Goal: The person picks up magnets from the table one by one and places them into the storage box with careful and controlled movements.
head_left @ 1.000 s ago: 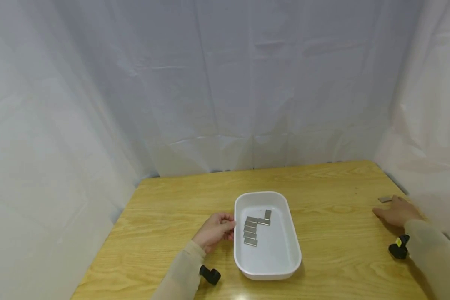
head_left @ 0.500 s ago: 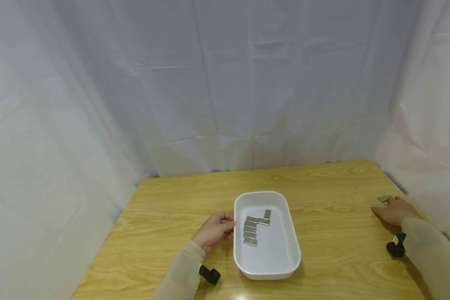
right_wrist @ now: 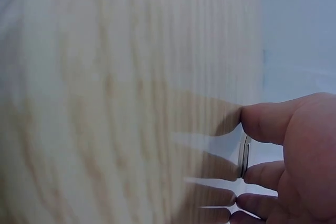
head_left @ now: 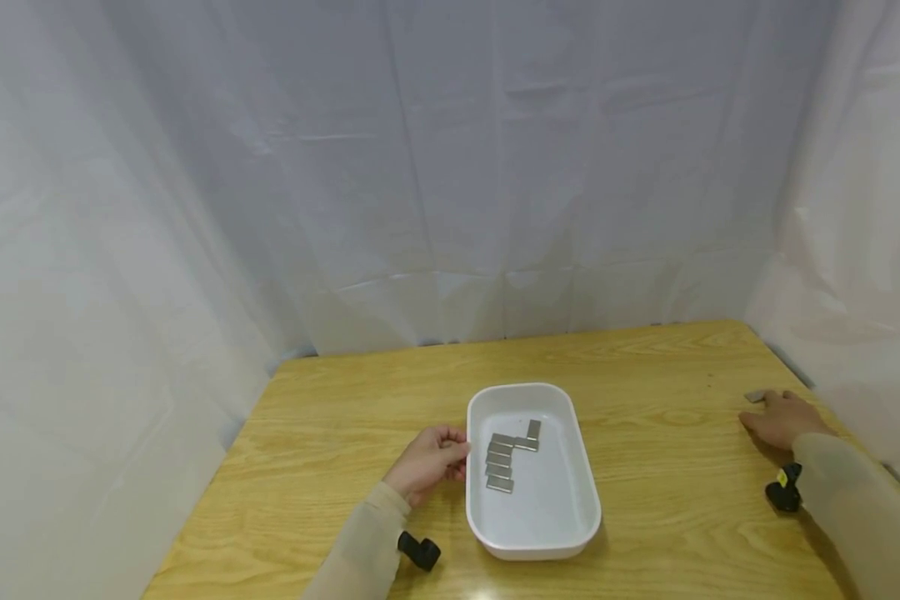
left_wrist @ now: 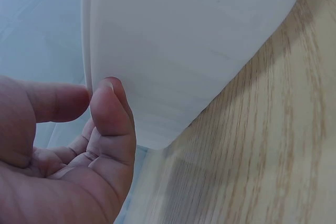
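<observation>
My left hand (head_left: 429, 460) pinches the left rim of a white rectangular tub (head_left: 542, 548) with thumb and fingers. The left wrist view shows the thumb and fingertips meeting at the rim of the tub (left_wrist: 178, 51). Inside it lie several small grey metal plates (head_left: 499, 471), a column of them at the left and a plate (head_left: 534, 429) standing off to the right. Far right, my right hand (head_left: 787, 418) rests fingertips down on the table, touching a loose grey metal plate (head_left: 754, 396). In the right wrist view this thin plate (right_wrist: 243, 158) lies between thumb and forefinger.
The wooden table (head_left: 360, 392) carries the tub near its front middle. White sheeting (head_left: 450, 208) hangs behind the table and along both sides. A black wrist device (head_left: 418, 550) sits on the left sleeve, another black device (head_left: 784, 488) on the right.
My right hand has slid a little to the left, and the loose metal plate has shifted left with it. The left hand keeps its hold on the tub.
</observation>
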`<act>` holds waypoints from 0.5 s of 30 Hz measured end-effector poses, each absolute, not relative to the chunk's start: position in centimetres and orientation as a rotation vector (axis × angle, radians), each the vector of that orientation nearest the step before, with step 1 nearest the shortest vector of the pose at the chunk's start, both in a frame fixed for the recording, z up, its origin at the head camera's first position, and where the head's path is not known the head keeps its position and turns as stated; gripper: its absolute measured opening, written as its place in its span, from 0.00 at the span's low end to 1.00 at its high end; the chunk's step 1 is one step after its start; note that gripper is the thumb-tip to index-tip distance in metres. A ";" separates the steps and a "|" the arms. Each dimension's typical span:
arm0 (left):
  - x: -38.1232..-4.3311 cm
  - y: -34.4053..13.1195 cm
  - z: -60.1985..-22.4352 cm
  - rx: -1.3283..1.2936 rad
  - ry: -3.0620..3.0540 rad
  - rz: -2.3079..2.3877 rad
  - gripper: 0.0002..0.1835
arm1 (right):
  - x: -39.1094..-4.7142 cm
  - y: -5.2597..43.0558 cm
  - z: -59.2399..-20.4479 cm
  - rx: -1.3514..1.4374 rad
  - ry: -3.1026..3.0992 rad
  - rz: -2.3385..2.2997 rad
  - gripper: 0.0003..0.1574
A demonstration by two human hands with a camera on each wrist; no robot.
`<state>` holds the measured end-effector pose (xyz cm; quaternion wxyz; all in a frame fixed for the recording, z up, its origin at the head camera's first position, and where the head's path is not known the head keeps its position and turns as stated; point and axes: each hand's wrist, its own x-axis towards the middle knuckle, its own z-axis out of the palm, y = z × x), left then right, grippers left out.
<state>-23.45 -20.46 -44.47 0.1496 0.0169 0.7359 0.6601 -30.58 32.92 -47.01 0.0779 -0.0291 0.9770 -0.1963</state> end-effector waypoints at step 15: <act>-23.2 -20.1 -44.2 0.089 2.106 1.902 0.13 | -31.4 30.0 -47.6 -0.209 2.964 -0.562 0.41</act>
